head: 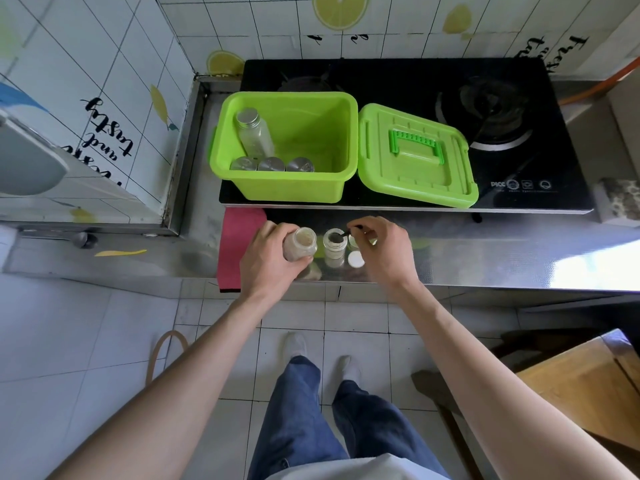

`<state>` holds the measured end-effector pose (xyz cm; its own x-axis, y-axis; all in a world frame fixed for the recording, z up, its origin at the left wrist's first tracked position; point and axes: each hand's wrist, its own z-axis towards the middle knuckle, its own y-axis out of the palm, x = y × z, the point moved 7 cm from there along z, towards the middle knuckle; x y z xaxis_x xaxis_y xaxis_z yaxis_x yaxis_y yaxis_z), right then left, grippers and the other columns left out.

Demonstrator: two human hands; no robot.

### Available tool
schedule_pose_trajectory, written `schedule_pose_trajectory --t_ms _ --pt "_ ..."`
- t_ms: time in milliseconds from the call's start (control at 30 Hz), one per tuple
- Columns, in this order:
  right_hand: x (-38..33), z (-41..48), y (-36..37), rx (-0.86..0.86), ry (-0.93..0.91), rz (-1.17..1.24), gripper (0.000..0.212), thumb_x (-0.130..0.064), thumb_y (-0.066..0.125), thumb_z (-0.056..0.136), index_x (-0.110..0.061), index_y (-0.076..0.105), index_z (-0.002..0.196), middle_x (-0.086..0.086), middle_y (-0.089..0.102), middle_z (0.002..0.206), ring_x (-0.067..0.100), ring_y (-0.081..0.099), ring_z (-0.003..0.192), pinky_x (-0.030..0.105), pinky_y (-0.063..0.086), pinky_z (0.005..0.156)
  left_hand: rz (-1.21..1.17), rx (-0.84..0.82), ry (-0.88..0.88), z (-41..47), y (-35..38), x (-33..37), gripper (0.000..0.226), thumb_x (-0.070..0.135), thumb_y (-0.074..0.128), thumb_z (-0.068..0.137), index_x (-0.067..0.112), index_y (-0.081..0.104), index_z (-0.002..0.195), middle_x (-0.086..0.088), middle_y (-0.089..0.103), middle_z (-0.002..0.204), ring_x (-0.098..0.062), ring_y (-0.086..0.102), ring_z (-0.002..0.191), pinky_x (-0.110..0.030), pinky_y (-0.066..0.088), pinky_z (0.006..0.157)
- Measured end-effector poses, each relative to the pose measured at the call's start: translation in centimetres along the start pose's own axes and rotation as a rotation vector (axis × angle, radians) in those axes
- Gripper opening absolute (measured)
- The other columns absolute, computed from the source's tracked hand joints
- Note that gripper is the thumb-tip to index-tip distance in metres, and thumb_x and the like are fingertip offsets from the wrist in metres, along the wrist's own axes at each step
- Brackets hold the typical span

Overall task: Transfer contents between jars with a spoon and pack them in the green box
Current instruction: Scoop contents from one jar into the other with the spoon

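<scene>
Left hand (268, 258) grips tilted open jar (300, 244) of pale powder; right hand (384, 251) pinches spoon (341, 234) at second jar (334, 247) mouth. Green box (311, 183): four capped jars (254, 133). Steel counter (485, 251).

Lime green is seen on the box (294, 188) and its lid (412, 174) beyond the left hand (266, 259), black on the hob (398, 81). A red cloth (237, 244) is seen left of that hand. White wall tiles (104, 64) are printed with yellow lemons.

The green box (287, 188) and its lid (391, 174) are smooth glossy plastic, the hob (398, 84) shiny black glass, the counter (502, 251) reflective brushed metal, the boxed jars (258, 136) clear with bright metal caps (271, 164), the red cloth (239, 230) matt.
</scene>
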<state>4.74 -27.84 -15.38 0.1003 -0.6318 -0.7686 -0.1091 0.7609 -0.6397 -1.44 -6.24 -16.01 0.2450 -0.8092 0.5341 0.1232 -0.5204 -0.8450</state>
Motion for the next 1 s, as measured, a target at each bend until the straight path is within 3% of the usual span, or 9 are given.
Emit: schedule_pose_trajectory --t_ms 367,700,867,1000 --pt "-0.9 0.2 0.8 -0.042 0.032 0.080 0.018 -0.021 0.062 0.096 -0.021 0.079 0.101 -0.009 0.078 0.097 0.007 0.072 0.085 0.033 0.059 0.079 0.000 0.006 0.007 -0.5 -0.5 -0.2 0.051 0.046 0.090 0.073 0.037 0.065 0.116 0.015 0.054 0.102 -0.009 0.057 0.096 -0.031 0.046 0.068" --pt "-3.5 -0.2 -0.3 -0.004 -0.080 -0.075 0.017 -0.024 0.061 0.097 -0.026 0.077 0.102 -0.008 0.076 0.100 0.012 0.069 0.083 0.039 0.059 0.072 -0.003 0.012 0.010 -0.2 -1.0 -0.2 0.051 0.046 0.090 0.073 0.037 0.064 0.117 0.016 0.053 0.102 -0.009 0.056 0.095 -0.030 0.043 0.066" --pt "-4.1 -0.3 -2.5 0.066 -0.016 0.134 0.015 -0.021 0.062 0.097 -0.020 0.076 0.101 -0.008 0.076 0.088 0.007 0.071 0.080 0.037 0.059 0.078 -0.011 0.016 0.011 -0.1 -1.0 0.1 0.050 0.046 0.089 0.074 0.036 0.065 0.117 0.014 0.053 0.102 -0.011 0.056 0.095 -0.031 0.042 0.066" --pt "-4.7 -0.2 -3.5 0.104 0.046 0.338 0.019 -0.023 0.061 0.098 -0.013 0.076 0.100 -0.005 0.078 0.084 0.012 0.074 0.082 0.046 0.060 0.082 -0.023 0.010 -0.001 0.0 -1.0 0.1 0.050 0.045 0.089 0.075 0.036 0.065 0.118 0.014 0.052 0.103 -0.011 0.056 0.095 -0.031 0.039 0.065"
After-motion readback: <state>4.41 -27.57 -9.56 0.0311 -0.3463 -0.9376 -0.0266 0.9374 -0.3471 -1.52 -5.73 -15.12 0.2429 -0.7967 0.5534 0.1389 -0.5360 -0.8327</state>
